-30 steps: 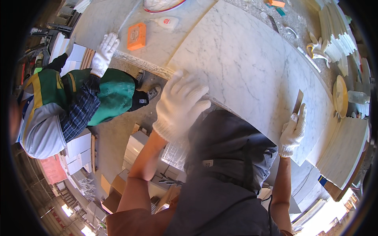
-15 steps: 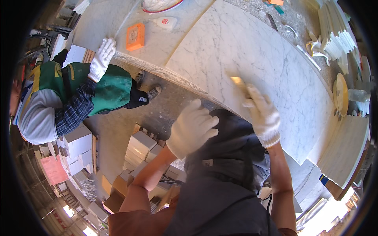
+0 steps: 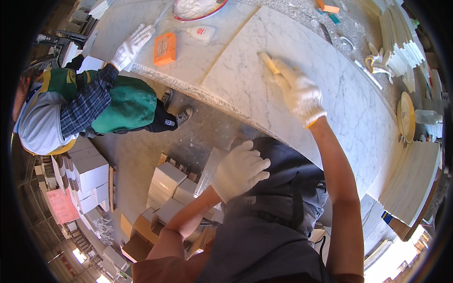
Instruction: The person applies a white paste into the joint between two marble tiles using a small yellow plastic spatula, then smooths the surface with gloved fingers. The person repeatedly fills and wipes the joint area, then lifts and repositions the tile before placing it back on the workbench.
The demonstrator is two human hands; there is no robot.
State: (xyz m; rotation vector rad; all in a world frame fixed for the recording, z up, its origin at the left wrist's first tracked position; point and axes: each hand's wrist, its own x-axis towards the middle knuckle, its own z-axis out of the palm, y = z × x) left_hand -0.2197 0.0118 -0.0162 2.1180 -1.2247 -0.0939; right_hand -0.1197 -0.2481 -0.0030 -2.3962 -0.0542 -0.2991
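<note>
A broad grey-veined white marble slab (image 3: 349,118) lies across the table before me. On its surface, toward the left side, my right hand (image 3: 302,92) in a white knit glove is closed on a small, flat yellowish tool (image 3: 269,62); its exact kind I cannot make out. The tool's front end meets or nearly meets the stone. My left hand (image 3: 240,170), gloved too, hovers over my dark apron near the table's front edge, holding nothing, with fingers apart.
Left along the table stand an orange box (image 3: 164,48), a white squeeze bottle (image 3: 202,33) and a bowl of white material (image 3: 198,8). A co-worker in a green apron (image 3: 125,104) rests a gloved hand there. Stacked tiles (image 3: 406,42) and a yellow bowl (image 3: 406,117) are right.
My right hand has swept the tool forward and left across the slab. My left hand has lowered slightly toward my lap. The co-worker's gloved hand has moved farther over the table.
</note>
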